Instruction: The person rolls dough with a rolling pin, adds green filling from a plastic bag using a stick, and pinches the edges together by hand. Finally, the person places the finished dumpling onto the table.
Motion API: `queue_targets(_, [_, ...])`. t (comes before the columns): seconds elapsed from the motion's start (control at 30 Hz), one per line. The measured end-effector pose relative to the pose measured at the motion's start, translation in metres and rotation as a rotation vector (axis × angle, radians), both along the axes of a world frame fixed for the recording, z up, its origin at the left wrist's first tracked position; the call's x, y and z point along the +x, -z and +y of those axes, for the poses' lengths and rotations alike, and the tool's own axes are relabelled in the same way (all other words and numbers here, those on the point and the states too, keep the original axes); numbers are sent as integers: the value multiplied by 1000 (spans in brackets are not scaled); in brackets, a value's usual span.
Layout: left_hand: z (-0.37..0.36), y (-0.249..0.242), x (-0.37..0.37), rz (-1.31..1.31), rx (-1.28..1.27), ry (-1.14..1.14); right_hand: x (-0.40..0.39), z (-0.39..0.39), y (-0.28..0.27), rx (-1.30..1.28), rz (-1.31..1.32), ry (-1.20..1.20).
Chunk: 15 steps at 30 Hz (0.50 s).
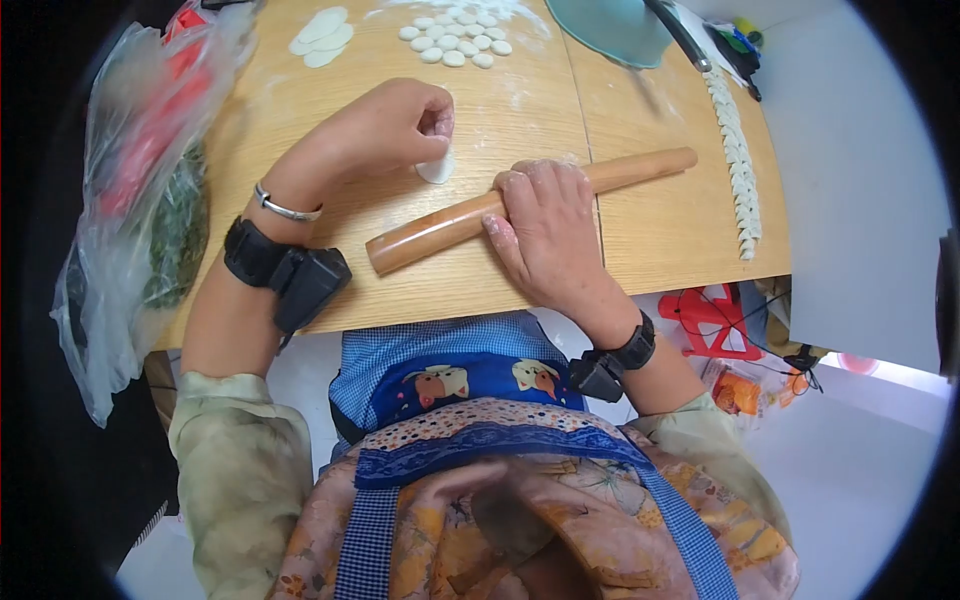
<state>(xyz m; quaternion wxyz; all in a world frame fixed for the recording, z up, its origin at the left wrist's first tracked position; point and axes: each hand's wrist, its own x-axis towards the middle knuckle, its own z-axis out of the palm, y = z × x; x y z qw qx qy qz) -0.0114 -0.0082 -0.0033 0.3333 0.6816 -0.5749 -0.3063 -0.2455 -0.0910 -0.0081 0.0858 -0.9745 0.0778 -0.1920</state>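
My left hand [405, 125] is closed, its fingertips pinching the edge of a small white dough disc [436, 168] on the wooden table [520, 110]. Lying slantwise just to the right of the disc is a wooden rolling pin [430, 233]. My right hand [550, 225] wraps over the middle of the pin, with flour on its fingers. Beyond my left hand are several flattened dough pieces [455, 45] in a cluster. Overlapping thin dough wrappers [325, 40] lie to the left of that cluster.
A plastic bag [130, 190] with greens covers the left table edge. At the far side sits a teal bowl [610, 25], with a dark handle [680, 35] beside it. A row of folded dumplings [738, 170] lines the right edge. A red stool [715, 320] stands below.
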Motion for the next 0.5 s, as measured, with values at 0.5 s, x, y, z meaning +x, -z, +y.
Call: queue_targets(0.5, [3,-7,-5,176,142,-65,23,-12,-7,-13,2,-18])
